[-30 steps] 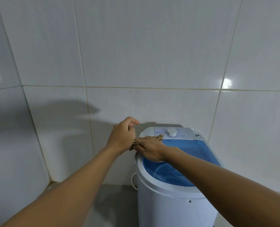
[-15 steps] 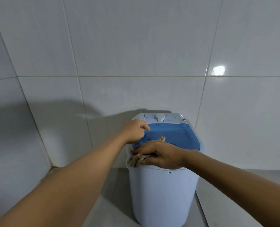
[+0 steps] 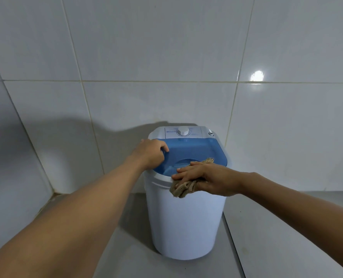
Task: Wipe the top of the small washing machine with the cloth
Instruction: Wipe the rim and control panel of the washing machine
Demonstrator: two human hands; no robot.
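R grip [image 3: 204,178] flat atop cloth [image 3: 183,188], washer [image 3: 186,217] front rim.

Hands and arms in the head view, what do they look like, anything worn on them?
Both hands, left and right, are bare: no gloves, rings, watch or bracelet show. Both forearms are bare as far as the frame shows, with no sleeves in view.

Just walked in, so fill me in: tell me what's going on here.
A person is wiping the top of a small washer with a cloth. The right hand presses the cloth flat on the front rim, with part of it hanging over the edge. The left hand grips the left edge of the blue lid, seemingly to steady the machine. The lid is shut.
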